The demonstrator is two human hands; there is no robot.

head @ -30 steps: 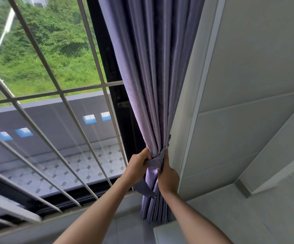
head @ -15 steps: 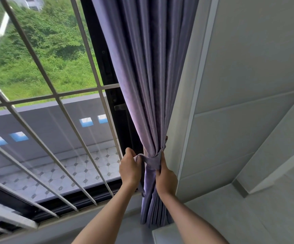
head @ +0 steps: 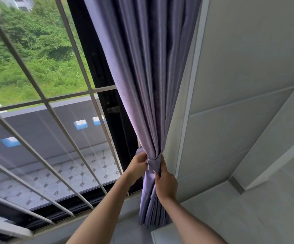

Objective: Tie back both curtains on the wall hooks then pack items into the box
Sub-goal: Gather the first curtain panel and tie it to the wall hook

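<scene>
A purple curtain (head: 142, 81) hangs gathered at the right edge of the window, bunched tight at waist height by a matching purple tieback band (head: 153, 163). My left hand (head: 138, 164) pinches the band's left end, which sticks up above my fingers. My right hand (head: 165, 182) grips the band and the curtain bundle from the right, thumb across the fabric. No wall hook shows; it is hidden behind the fabric if there is one. No box is in view.
The black window frame (head: 97, 67) and white security bars (head: 46, 101) stand left of the curtain. A pale panelled wall (head: 230, 103) rises on the right, right against the curtain. A white surface corner (head: 162, 235) lies below my right forearm.
My left hand has slid in close against the band, and the loose tail that hung below it is drawn up. The right hand keeps its hold on the bundle.
</scene>
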